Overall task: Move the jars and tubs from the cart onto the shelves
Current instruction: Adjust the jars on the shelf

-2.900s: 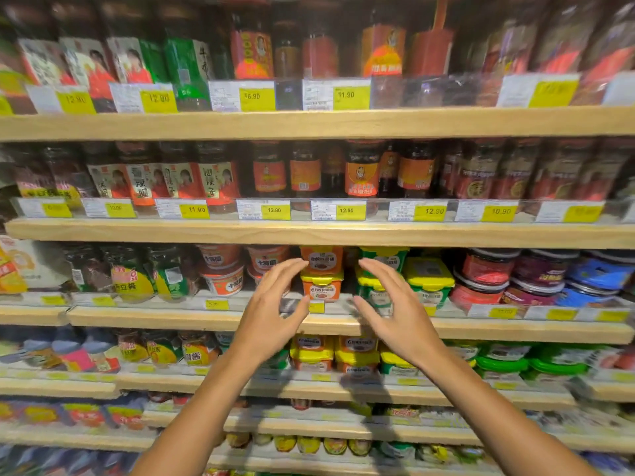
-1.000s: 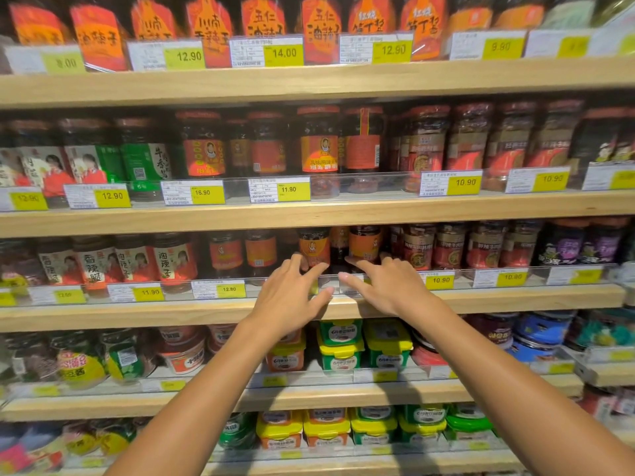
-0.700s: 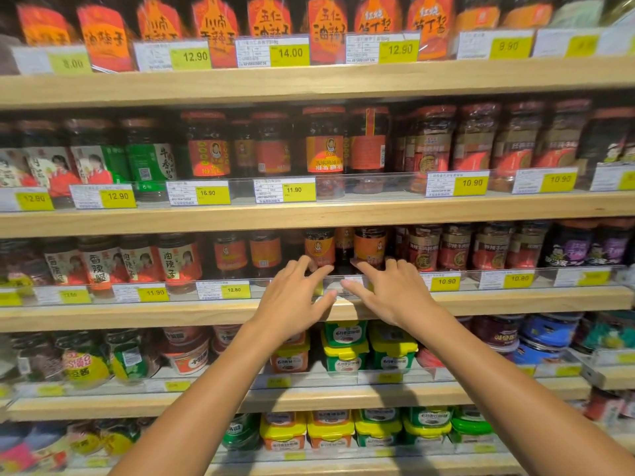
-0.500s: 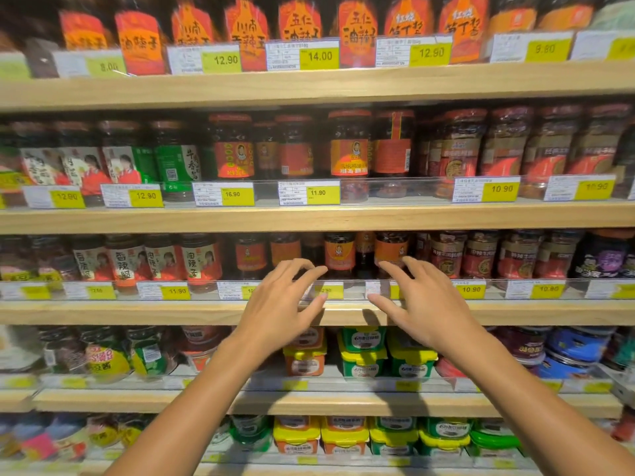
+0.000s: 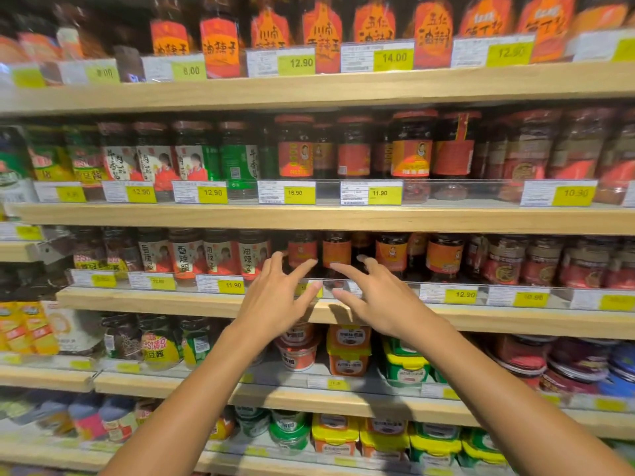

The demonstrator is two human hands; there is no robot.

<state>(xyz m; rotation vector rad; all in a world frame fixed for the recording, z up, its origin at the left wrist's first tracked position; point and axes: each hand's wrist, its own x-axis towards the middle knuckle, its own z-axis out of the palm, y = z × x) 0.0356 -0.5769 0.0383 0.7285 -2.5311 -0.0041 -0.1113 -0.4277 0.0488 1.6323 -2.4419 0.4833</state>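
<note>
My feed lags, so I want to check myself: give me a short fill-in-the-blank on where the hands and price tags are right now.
1. Both hands, the left hand and the right hand, hold ____.
2. The fingers reach toward jars with ____ labels.
3. The yellow price tag just left of the left hand reads ____.

Missing words: nothing; orange; 11.90

Both forearms are bare from the lower edge of the view up to the wrists; no sleeve, cuff or glove shows anywhere along them. The left hand (image 5: 275,304) carries no ring, watch or band that I can see, and the right hand (image 5: 381,304) is just as plain. The fingernails look short and unpainted, though the picture is a little soft. Both wrists are slim and unadorned.
</note>
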